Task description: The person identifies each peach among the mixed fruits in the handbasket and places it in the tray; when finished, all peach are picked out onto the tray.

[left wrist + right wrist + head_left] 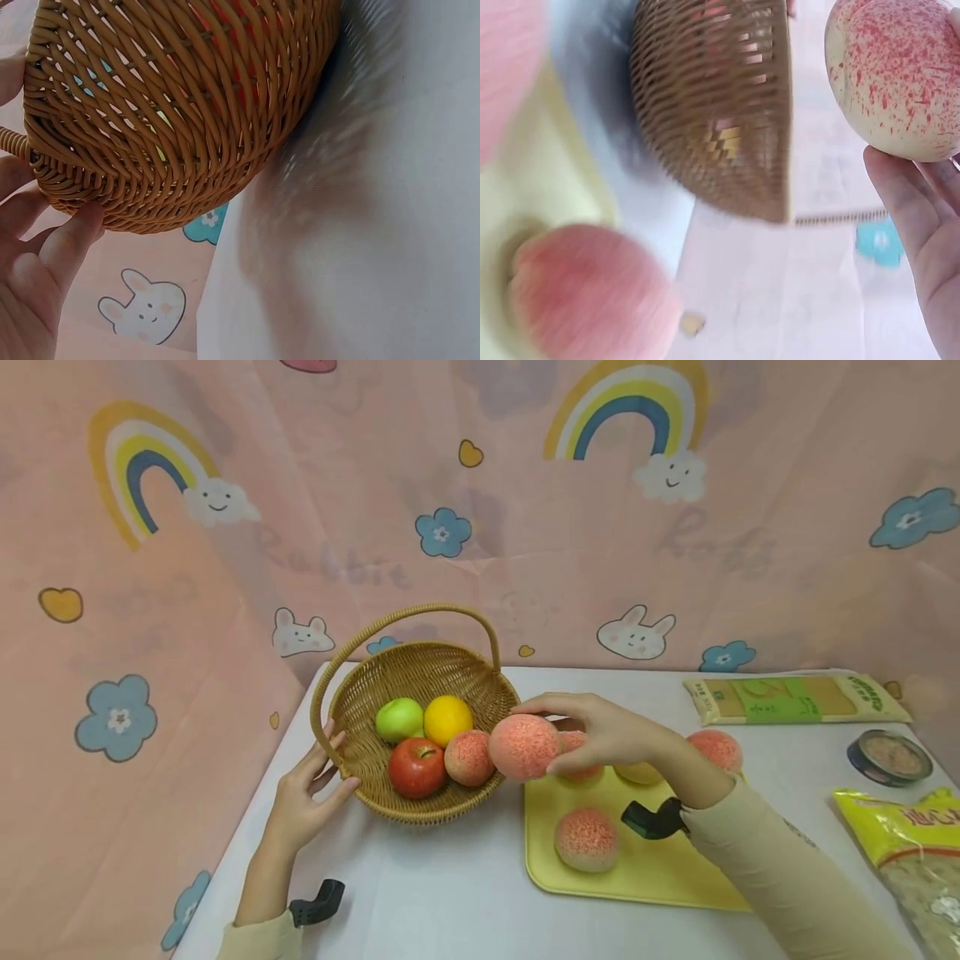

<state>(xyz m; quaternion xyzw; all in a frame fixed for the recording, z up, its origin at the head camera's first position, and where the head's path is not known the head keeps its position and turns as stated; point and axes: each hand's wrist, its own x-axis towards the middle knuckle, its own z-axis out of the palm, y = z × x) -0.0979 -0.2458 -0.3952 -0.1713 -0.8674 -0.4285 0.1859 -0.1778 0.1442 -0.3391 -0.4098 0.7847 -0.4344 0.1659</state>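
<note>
A wicker basket (420,814) with an arched handle stands on the white table, holding a green apple (400,720), a yellow orange-like fruit (448,721), a red apple (417,767) and a speckled peach (469,757). My left hand (303,797) grips its left rim at the foot of the handle; the left wrist view shows thumb and fingers (71,244) on the weave. Above the basket's right rim, my right hand (600,731) holds a peach (524,747) between fingers and thumb, and in the right wrist view that peach (900,75) is off the tray.
A yellow tray (637,881) to the right carries more peaches, one near the front (587,840), and a yellow fruit (639,773) partly hidden by my hand. Beyond lie a noodle pack (798,699), a round tin (890,757) and a yellow bag (911,852). Patterned pink cloth (480,577) hangs behind.
</note>
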